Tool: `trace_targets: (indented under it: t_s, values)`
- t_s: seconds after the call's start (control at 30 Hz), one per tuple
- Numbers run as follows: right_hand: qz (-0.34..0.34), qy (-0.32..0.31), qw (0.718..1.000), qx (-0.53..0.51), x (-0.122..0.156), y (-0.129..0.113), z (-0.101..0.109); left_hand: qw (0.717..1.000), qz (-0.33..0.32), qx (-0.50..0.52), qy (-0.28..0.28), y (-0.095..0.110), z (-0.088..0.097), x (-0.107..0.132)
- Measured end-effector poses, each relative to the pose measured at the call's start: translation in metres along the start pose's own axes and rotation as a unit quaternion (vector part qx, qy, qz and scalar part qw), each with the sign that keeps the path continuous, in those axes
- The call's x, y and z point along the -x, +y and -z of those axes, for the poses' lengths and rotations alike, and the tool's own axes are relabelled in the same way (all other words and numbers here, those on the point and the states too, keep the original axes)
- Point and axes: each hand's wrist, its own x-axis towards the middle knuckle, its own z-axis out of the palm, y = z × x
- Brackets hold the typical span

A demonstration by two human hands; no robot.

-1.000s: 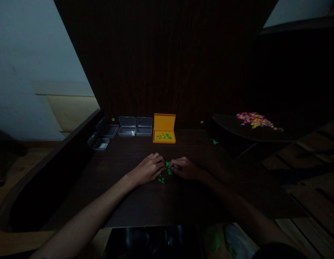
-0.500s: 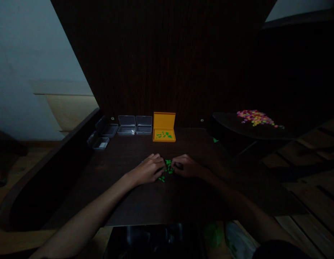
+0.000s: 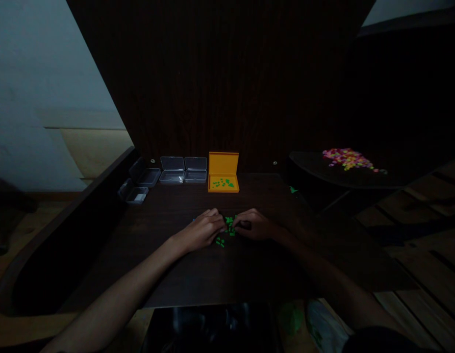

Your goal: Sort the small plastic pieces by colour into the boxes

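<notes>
Two hands, the left hand [image 3: 205, 229] and the right hand [image 3: 254, 224], flank loose green pieces [image 3: 232, 234] on the dark desk [image 3: 190, 282], fingers half curled; I cannot tell whether either pinches one. A sideways brush of the knuckles could scatter them, light as they look. Farther off, a nudge could spill similar scraps [image 3: 231, 185] from the open yellow box [image 3: 223, 190].

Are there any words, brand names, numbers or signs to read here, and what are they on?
No text can be read anywhere.
White patch in the nearest clear box: too small and dark to tell if anything is printed.
Green pieces between the left hand and right hand: too small to see any marks.
Yellow box: no readable writing inside its open lid.
</notes>
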Motion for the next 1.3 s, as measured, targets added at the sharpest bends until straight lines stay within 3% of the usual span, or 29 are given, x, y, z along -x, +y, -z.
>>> trace_targets:
  t_s: [0.23, 0.5, 0.73, 1.3]
  values:
    - [0.0, -0.003, 1.0, -0.015, 0.001, 0.002, 0.002, 1.0, 0.003, 0.026, 0.005, -0.002, 0.0, 0.0]
    - [-0.008, -0.038, 0.998, -0.049, 0.0, 0.004, 0.008, 0.992, 0.014, 0.125, 0.0, -0.007, 0.014, 0.005]
    - [-0.019, -0.047, 0.996, -0.074, 0.002, 0.006, 0.009, 0.992, -0.013, 0.126, -0.024, -0.01, 0.016, 0.008]
    - [-0.059, -0.128, 0.986, -0.09, 0.002, 0.004, 0.022, 0.993, -0.01, 0.113, -0.041, -0.005, 0.01, 0.005]
